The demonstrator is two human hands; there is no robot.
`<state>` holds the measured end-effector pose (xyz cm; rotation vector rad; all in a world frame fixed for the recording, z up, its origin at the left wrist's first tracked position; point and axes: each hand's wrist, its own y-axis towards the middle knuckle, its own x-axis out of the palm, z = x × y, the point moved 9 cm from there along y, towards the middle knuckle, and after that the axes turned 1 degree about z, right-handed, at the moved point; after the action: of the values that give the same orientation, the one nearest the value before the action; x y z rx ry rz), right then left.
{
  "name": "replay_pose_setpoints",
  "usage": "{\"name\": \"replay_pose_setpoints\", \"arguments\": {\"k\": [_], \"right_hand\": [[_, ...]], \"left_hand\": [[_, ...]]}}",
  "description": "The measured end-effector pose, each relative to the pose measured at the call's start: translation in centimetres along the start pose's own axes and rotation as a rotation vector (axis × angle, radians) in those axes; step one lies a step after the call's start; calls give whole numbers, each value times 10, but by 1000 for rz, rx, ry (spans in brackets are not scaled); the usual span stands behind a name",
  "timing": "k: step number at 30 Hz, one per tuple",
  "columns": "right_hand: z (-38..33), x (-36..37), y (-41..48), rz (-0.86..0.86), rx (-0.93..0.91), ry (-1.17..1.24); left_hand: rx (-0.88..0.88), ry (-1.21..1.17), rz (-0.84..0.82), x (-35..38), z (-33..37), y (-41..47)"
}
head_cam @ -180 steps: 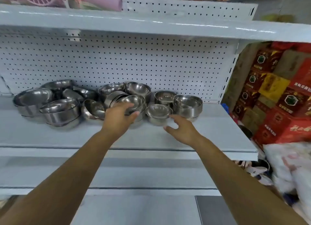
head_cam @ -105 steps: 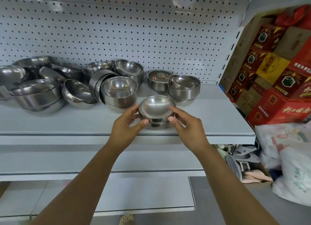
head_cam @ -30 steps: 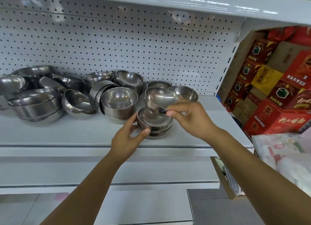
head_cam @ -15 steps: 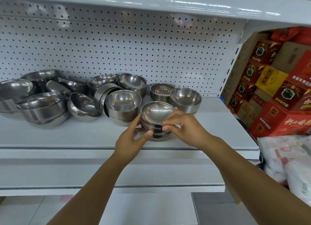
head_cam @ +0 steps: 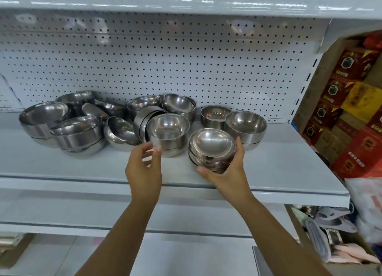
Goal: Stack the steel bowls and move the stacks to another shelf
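A small stack of steel bowls sits near the front of the white shelf. My right hand grips this stack from the right and below, thumb at its front and fingers up its right side. My left hand hovers to the left of the stack, fingers loosely curled and holding nothing, just in front of a larger stack of bowls. Behind the small stack stand one bowl stack and a single bowl.
Several more steel bowls lie jumbled along the shelf's left and back against the pegboard. Another shelf runs overhead and lower shelves below. Red and yellow boxes stand stacked to the right.
My left hand has let go of the small stack and moved left. My right hand has shifted from the top bowl's rim to gripping the whole stack from the side.
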<state>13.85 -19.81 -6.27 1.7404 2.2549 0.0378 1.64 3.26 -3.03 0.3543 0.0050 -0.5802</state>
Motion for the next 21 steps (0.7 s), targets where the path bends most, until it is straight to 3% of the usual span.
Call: {"name": "replay_pose_setpoints", "arguments": {"k": [3, 14, 18, 21], "right_hand": [[1, 8, 8, 15, 0, 8], [-1, 13, 13, 74, -64, -10], [2, 11, 13, 81, -61, 0], [2, 10, 10, 83, -52, -14]], "left_hand": [[-38, 68, 72, -16, -3, 23], [-2, 240, 3, -5, -5, 70], [5, 241, 143, -25, -15, 60], [-115, 231, 302, -51, -29, 64]]}}
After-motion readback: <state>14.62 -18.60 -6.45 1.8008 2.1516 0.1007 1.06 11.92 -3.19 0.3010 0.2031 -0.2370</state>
